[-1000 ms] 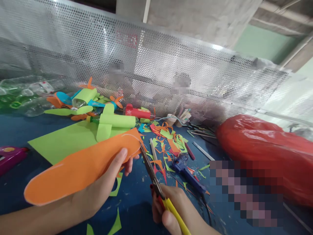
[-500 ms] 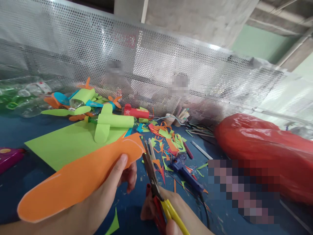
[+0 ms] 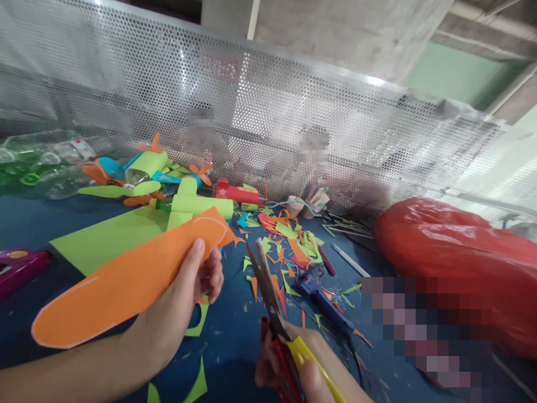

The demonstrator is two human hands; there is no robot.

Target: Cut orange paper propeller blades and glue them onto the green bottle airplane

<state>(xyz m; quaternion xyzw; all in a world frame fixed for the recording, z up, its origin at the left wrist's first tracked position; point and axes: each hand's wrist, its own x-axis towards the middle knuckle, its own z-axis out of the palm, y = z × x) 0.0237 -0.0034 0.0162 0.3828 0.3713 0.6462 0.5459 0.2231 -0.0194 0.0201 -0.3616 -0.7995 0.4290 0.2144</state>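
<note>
More space than before between scissors (image 3: 271,305) and orange paper (image 3: 130,285), left fingers (image 3: 215,274) tight on paper, right fingers (image 3: 311,379) around handles (image 3: 298,350).

Left of scissors (image 3: 274,316), paper (image 3: 126,291); right, glue gun (image 3: 329,307); behind, on the table (image 3: 232,352), scraps (image 3: 287,230); at back left, bottles (image 3: 65,154); at far right, bag (image 3: 453,246); beyond all, mesh (image 3: 272,101).

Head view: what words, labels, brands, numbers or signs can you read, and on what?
No text is readable.
Bottle label: too small.
Red marks at the perforated screen: blurred.
Purple object, orange patch: too small.
Red craft: a pale star, no legible letters.
Scissors, orange paper: nothing legible.
</note>
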